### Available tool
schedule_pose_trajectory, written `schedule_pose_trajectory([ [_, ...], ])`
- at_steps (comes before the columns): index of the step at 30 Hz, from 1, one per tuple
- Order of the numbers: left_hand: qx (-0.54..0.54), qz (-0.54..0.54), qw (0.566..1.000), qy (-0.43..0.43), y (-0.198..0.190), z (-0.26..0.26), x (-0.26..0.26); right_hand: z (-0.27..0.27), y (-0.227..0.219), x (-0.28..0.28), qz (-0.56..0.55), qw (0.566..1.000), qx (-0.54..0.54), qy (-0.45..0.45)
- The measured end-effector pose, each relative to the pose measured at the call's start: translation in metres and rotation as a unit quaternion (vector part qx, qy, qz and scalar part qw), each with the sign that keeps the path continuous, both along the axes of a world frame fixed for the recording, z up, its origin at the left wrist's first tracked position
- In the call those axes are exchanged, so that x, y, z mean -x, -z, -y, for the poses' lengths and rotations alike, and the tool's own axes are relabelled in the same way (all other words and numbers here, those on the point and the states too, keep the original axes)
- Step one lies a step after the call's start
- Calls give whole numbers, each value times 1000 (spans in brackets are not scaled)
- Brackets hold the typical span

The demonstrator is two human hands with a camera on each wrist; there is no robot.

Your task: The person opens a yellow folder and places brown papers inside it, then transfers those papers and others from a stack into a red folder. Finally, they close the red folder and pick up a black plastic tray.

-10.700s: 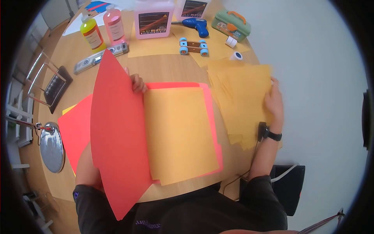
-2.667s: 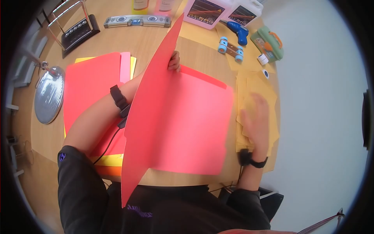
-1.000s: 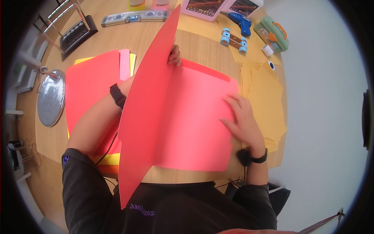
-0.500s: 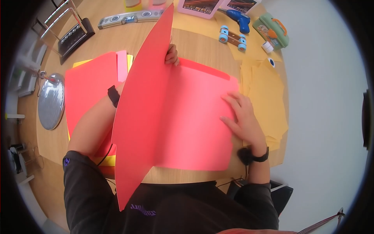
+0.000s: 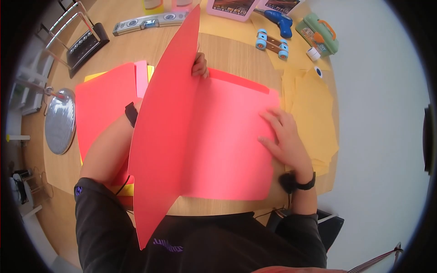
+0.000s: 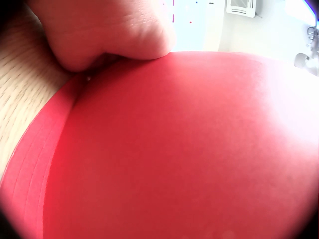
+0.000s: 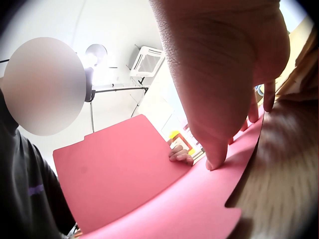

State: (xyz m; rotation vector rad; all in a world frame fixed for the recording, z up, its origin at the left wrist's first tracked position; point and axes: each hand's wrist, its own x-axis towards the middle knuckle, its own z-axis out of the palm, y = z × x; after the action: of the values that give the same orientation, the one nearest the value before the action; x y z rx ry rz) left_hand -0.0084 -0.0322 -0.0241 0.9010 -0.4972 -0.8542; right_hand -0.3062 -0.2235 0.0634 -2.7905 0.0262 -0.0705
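Note:
A red paper folder (image 5: 227,145) stands half open, its right panel lying on the table and its left cover raised steeply. My left hand (image 5: 200,65) grips the cover's far edge near the fold, with curled fingers showing on the inner side. In the left wrist view the same hand (image 6: 109,30) overlaps the top of the red cover (image 6: 164,139). My right hand (image 5: 284,139) rests on the right edge of the lower panel, fingers spread. Its thumb and fingertips touch the pink-red surface (image 7: 164,209) in the right wrist view.
Tan paper pieces (image 5: 314,118) lie piled at the right. More red and yellow folders (image 5: 107,98) lie at the left, beside a round metal plate (image 5: 61,120). Further back are a Newton's cradle (image 5: 84,52), spirit level (image 5: 150,22), toy car (image 5: 271,44), blue drill (image 5: 281,22) and green case (image 5: 317,34).
The tan sheets seen inside the folder earliest are gone from it. My right hand has moved from the tan pile onto the folder's panel. The raised cover has leaned slightly further left.

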Motion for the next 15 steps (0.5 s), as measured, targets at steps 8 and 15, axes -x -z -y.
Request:
schedule_pose_trajectory([
  [8, -8, 42, 999, 2, -5, 0, 3, -2, -1, 0, -2, 1000, 3, 1],
  [15, -9, 4, 1000, -16, -3, 1, 5, 0, -1, -1, -4, 1000, 1, -2],
])
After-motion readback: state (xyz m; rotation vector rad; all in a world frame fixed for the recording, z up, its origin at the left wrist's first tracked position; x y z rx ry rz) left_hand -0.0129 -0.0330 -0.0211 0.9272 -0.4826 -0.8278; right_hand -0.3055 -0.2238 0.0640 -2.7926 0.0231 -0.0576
